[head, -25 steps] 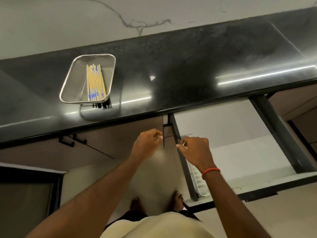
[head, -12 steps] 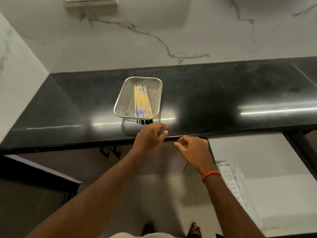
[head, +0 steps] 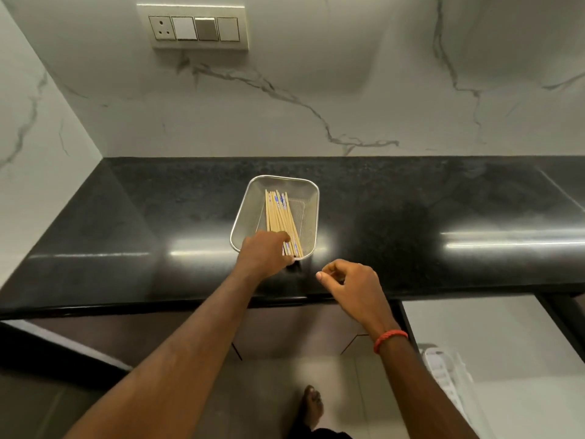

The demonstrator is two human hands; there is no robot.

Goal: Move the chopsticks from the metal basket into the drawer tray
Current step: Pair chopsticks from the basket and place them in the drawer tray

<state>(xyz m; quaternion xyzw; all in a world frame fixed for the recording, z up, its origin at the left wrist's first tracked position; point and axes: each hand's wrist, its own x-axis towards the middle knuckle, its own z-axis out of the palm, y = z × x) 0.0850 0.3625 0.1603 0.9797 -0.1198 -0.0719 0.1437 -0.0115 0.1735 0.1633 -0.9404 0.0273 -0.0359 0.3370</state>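
- Head view: the basket (head: 250, 213) stands on the black table (head: 152, 217), its long sides running from the person towards the wall.
- The chopsticks (head: 278, 217) lie in the basket as one loose bundle. Their long axis runs with the basket's, and the near ends slant slightly right and rest at its near rim.
- Blue print shows on the near ends and on a few far ends.
- The left hand (head: 262, 253) sits over the basket's near rim, on the left part of the bundle. Its fingers are bent down out of sight, so a grip cannot be told.
- The right hand (head: 354, 283) hovers right of the basket's near corner, fingers (head: 329, 274) loosely curled, holding nothing.
- Below and right of the basket, under the table edge, an open drawer (head: 493, 331) holds a white tray (head: 443, 372).
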